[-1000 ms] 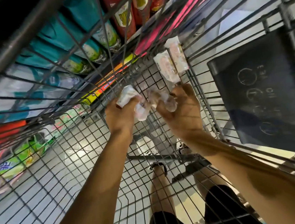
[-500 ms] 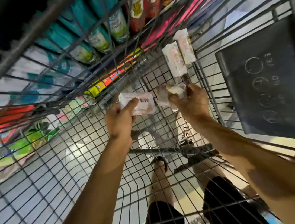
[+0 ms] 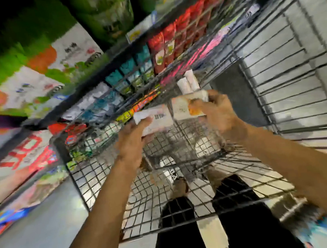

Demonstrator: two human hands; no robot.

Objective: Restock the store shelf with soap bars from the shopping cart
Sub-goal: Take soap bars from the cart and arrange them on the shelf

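My left hand grips a white wrapped soap bar with a barcode facing me. My right hand grips another wrapped soap bar with an orange mark on its pack. Both bars are held side by side above the wire shopping cart. Two more white soap bars lean at the cart's far end. The store shelf with coloured packs runs along the left and beyond the cart. The picture is blurred by motion.
The cart's wire side rises on the right, with a dark panel behind it. My legs in dark shorts and my shoes show through the cart floor. Grey floor lies at the left.
Both hands have lifted their soap bars up out of the cart bottom. The view has swung upward toward the shelf, and the bars now sit level side by side.
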